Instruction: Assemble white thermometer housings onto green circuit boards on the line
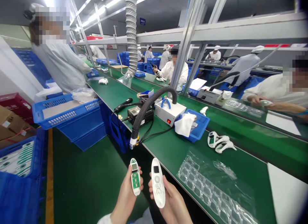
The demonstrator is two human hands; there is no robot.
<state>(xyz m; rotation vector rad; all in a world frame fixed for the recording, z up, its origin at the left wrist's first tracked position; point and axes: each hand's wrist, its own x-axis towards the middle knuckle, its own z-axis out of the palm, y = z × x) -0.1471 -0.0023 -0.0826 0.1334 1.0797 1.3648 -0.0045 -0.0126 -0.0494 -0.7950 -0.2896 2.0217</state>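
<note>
My left hand (126, 192) is closed round a white device half (135, 178) with a green circuit board and a small grey screen facing up. In my right hand (171, 195) is a white oval cover (158, 185) with a dark window near its top and round button shapes below. The two parts are held upright side by side, apart from each other, in front of the bench edge. Nearest above them hangs the end of a black flexible hose (137, 131).
On the green bench (166, 150) lie a clear blister tray (204, 182), several white device parts (221, 142), a blue bin (201, 119) with white cloth, and a white box (169, 110) with blue-handled pliers (166, 102). Blue crates (79, 127) stand left. Co-workers sit across the bench.
</note>
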